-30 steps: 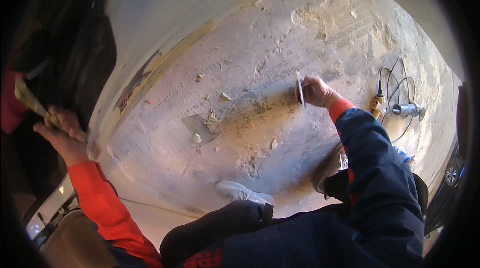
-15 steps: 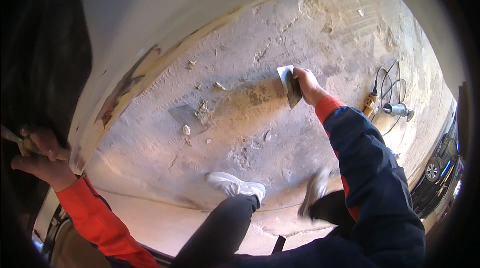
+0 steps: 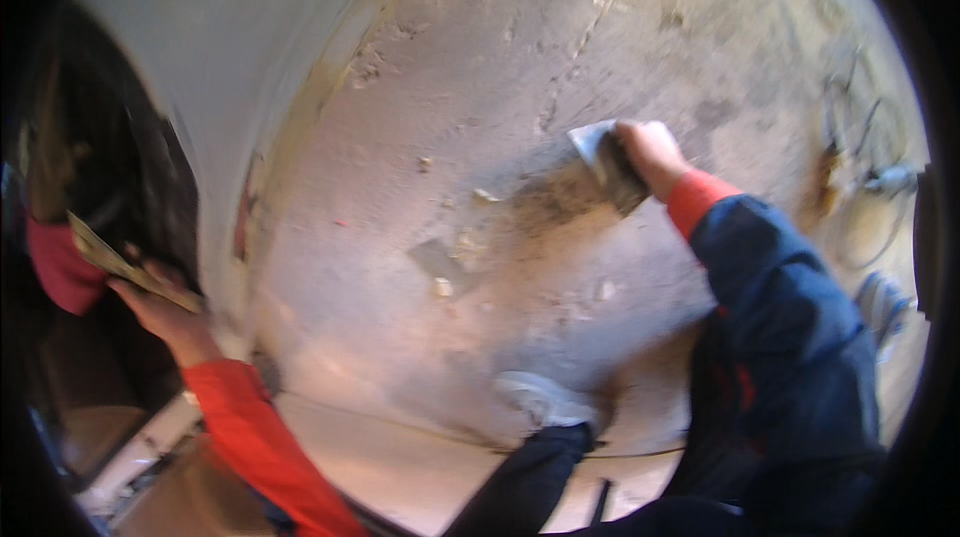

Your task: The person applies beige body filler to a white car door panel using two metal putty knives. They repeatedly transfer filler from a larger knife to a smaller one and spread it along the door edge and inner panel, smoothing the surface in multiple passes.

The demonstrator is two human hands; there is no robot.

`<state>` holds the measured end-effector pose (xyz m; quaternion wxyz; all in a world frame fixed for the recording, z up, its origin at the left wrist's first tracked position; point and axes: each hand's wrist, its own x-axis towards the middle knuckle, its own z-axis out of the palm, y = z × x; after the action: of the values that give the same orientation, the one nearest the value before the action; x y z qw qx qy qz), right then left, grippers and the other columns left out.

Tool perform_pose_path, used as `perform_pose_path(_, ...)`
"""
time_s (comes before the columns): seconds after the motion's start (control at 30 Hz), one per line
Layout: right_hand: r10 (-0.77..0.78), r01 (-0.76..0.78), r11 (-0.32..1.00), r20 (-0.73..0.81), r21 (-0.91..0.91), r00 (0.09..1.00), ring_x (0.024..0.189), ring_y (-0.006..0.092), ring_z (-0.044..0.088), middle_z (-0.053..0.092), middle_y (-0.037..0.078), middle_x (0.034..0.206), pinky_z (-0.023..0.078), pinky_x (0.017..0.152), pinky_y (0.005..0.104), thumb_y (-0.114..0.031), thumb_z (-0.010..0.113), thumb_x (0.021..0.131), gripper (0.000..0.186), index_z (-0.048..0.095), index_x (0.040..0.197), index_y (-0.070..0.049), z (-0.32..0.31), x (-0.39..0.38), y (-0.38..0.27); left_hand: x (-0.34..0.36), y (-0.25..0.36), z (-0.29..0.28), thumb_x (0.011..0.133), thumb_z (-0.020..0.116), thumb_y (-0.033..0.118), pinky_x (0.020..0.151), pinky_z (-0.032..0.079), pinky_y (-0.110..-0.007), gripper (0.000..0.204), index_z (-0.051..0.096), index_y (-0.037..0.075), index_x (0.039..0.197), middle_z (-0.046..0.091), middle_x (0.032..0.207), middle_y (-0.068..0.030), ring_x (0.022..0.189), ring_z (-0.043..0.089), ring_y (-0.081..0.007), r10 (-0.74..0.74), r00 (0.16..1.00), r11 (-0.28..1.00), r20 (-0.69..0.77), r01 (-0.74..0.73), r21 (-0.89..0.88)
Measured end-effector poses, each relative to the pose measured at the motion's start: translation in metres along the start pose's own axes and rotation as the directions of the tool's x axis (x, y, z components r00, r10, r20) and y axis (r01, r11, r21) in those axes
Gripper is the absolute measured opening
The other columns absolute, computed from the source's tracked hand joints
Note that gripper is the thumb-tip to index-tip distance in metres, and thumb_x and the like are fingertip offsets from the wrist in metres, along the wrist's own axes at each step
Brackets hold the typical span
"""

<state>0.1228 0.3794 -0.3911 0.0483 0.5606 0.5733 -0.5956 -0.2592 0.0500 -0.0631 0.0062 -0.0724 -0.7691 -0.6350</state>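
At the left, beside the dark opening of a vehicle, my left hand point(image 3: 170, 317) is closed around a long, flat putty knife point(image 3: 125, 262) with a yellowish edge. My right hand point(image 3: 652, 157), over the floor right of centre, grips a flat metal plate point(image 3: 612, 169) by its edge. This plate is pale and shiny at its upper left and dark lower down. The pale, curved vehicle body panel point(image 3: 225, 67) rises next to my left hand, with a yellowish, worn lower edge. Motion blurs the picture somewhat.
The dusty floor point(image 3: 560, 67) carries scattered crumbs and a flat grey piece point(image 3: 436, 262). A power tool point(image 3: 888, 180) with a cable lies at the right. A pink-red thing point(image 3: 62, 262) is in the vehicle opening. My shoe point(image 3: 545, 399) stands below.
My view has shifted, so the floor and vehicle opening sit further right. The putty knife in my left hand shows more clearly. My right hand still holds the plate, and my feet have moved.
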Motion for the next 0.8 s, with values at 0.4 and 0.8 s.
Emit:
perform_pose_path(0.4,-0.309,-0.356,0.172,0.393,0.919,0.866,0.087,0.0106,0.059,0.062,0.001,0.095,0.047,0.082,0.0254,-0.019,0.052,0.093,0.023,0.059,0.109,-0.006,0.039,-0.005,-0.050,-0.004,0.012,0.009,0.101,0.047,0.050,0.053,0.047,-0.019,0.035,0.063,0.023,0.085,0.061,0.069,0.0130,0.053,0.054,-0.0018,-0.056,0.994,0.997,0.097,0.050,0.064)
perform_pose_path(0.8,-0.348,0.500,-0.265,-0.566,0.824,0.748,0.105,0.0097,0.057,0.065,0.004,0.117,0.044,0.093,0.0248,0.003,0.058,0.093,0.037,0.057,0.130,0.003,0.044,-0.005,-0.188,-0.012,0.011,0.018,0.101,0.038,0.046,0.096,0.048,-0.041,0.047,0.056,0.014,0.130,0.064,0.115,-0.0039,0.106,0.061,-0.0240,-0.142,0.984,0.983,0.104,0.128,0.134)
